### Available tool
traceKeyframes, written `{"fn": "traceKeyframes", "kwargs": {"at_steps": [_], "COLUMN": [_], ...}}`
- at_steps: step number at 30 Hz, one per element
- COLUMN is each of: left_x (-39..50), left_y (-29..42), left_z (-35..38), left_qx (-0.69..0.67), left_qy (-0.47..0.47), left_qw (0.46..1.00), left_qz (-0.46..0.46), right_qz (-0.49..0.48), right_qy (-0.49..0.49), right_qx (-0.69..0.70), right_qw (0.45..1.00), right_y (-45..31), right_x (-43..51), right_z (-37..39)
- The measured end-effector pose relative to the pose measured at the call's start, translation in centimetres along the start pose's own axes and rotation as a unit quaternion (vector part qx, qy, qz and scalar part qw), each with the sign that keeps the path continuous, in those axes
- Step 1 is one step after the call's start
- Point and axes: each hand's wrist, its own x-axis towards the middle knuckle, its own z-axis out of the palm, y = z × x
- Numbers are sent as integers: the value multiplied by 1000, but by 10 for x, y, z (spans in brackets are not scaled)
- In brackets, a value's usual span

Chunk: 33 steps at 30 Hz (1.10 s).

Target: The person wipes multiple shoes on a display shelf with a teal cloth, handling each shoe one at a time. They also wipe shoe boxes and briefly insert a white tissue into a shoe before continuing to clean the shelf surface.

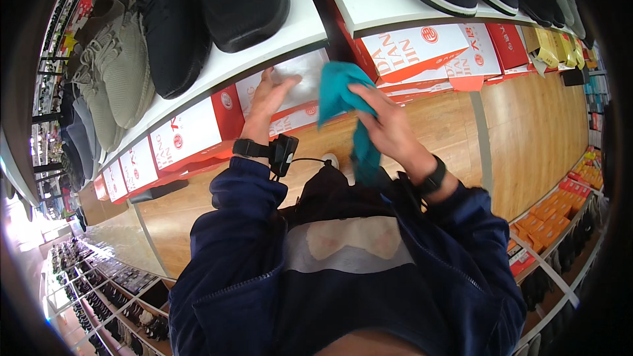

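A crumpled teal cloth hangs from my right hand, pinched between thumb and fingers, with a darker loose end trailing downward. Below the edge of a white display shelf, my left hand reaches to a shiny, translucent plastic surface on a white-and-red box. Its thumb lies over the plastic while the fingertips go towards the shelf edge. Whether it grips the plastic or only rests there is unclear. The cloth is close to the right side of this plastic.
The white shelf bears black shoes and beige knit sneakers. Stacked shoe boxes with printing line the floor beneath it. A dark upright post stands between shelf sections. Orange boxes are at lower right, on wooden flooring.
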Motion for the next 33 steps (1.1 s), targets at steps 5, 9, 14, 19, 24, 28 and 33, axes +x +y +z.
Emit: {"fn": "traceKeyframes", "kwargs": {"at_steps": [5, 9, 14, 19, 24, 28, 33], "left_x": [-1, -3, -25, -45, -90, -157, -234], "left_y": [-11, -21, -19, -13, -36, -44, -10], "left_z": [1, 4, 25, 21, -6, -40, -99], "left_qx": [-42, -50, 104, -108, -119, -46, -3], "left_qy": [-10, 11, 227, 172, 99, 3, 40], "left_qw": [997, 998, 954, 974, 975, 980, 967], "left_qz": [64, 40, 167, 106, 158, 194, 252], "right_qz": [99, 130, 132, 128, 123, 138, 176], "right_qy": [-36, -66, -93, -107, -134, -138, -138], "right_qx": [-95, -31, -15, -9, -34, -52, -33], "right_qw": [990, 989, 987, 986, 983, 979, 974], "right_y": [28, 36, 25, 3, -5, 1, -15], "right_x": [61, 54, 51, 44, 19, -9, -25], "right_z": [65, 75, 71, 60, 13, -35, -76]}}
